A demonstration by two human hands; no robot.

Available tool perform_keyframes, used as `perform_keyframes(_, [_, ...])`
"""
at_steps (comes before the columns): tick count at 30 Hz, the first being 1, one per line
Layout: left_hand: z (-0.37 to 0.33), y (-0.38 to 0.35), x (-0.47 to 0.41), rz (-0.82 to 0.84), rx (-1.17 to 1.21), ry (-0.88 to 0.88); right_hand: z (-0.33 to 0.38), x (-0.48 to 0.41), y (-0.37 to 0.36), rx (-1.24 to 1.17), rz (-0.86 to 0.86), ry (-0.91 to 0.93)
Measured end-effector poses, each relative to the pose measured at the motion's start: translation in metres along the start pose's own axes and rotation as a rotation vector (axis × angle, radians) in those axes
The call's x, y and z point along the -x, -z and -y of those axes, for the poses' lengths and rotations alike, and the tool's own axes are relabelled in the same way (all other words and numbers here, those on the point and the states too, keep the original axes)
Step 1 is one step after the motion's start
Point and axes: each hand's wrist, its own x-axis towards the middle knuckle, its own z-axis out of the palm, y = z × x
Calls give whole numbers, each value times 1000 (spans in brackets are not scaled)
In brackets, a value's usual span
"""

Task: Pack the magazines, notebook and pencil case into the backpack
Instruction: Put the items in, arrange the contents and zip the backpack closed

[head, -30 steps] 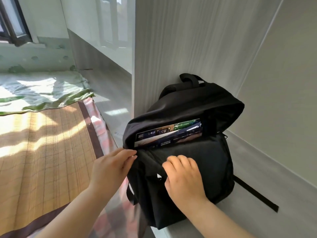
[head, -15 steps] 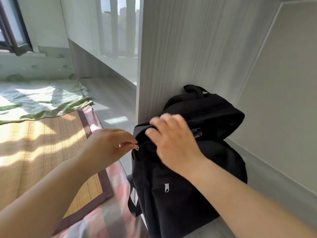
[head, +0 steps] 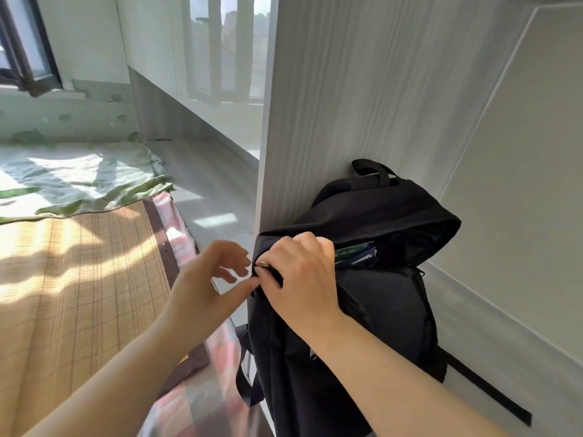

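A black backpack (head: pixel 388 298) stands upright against a pale wood-grain panel, its top flap slumped forward. In the gap under the flap the green and blue edges of magazines (head: pixel 355 252) show. My right hand (head: pixel 299 279) lies over the bag's upper left corner, thumb and forefinger pinching a small metal zipper pull (head: pixel 262 264). My left hand (head: pixel 208 279) hovers just left of the bag, fingers spread and relaxed, its thumb tip touching the bag's left edge. No notebook or pencil case is visible.
The bag sits on a grey ledge (head: pixel 492 329) beside a bed with a woven bamboo mat (head: pixel 79 294), plaid sheet (head: pixel 202 402) and green patterned blanket (head: pixel 79 181). A loose black strap (head: pixel 485 392) trails to the right. A wall panel (head: pixel 315 121) rises behind the bag.
My right hand rose from the bag's front to its top left corner and took the zipper pull. My left hand let go of the bag's edge and opened. The opening has narrowed.
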Motion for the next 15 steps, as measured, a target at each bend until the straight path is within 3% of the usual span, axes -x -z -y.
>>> perform_keyframes(3, [9, -10, 9, 102, -99, 122, 0, 0, 0, -56, 26, -72])
perform_keyframes(15, [0, -8, -6, 269, -335, 153, -25, -19, 27, 67, -169, -171])
